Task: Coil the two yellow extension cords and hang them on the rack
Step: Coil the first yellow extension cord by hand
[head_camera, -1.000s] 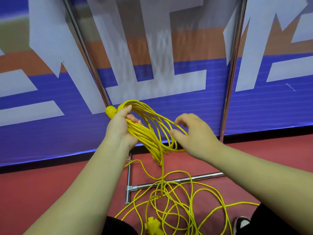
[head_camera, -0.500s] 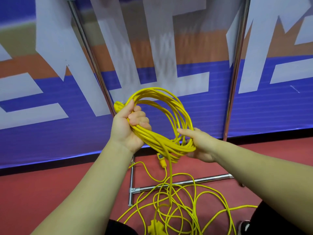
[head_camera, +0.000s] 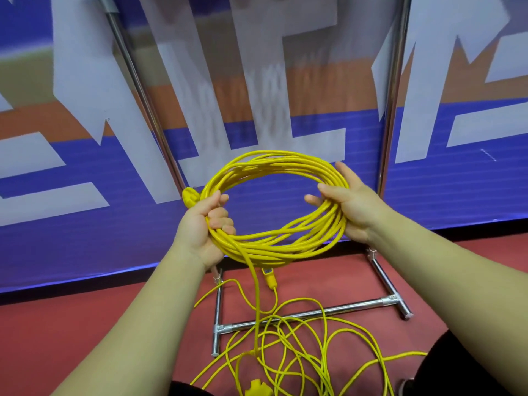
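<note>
I look down onto a red floor point(head_camera: 71, 324) that meets a big printed banner point(head_camera: 85, 224) in blue, orange and white. Its large white strokes are cropped by the view and I cannot read them as writing. In front of the banner stands the chrome tube rack point(head_camera: 357, 306), with its two uprights rising out of frame and its base bars flat on the floor. My left hand point(head_camera: 204, 227) is clenched around the coiled extension cord point(head_camera: 274, 162), which is held up in the air between the uprights, and the yellow plug point(head_camera: 190, 195) sticks out just above the thumb. My right hand point(head_camera: 348, 207) is released: the far side of the coil lies in the fork between the thumb and fairly straight fingers, which reach inside the loop. A yellow connector point(head_camera: 268, 277) hangs below the coil and carries a small label too fine to read. One strand drops from the coil into the loose cord point(head_camera: 300, 347) tangled on the floor across the rack's base. Another yellow socket end point(head_camera: 255, 388) lies at the bottom edge, and a shoe point(head_camera: 405, 387) shows at the lower right.
</note>
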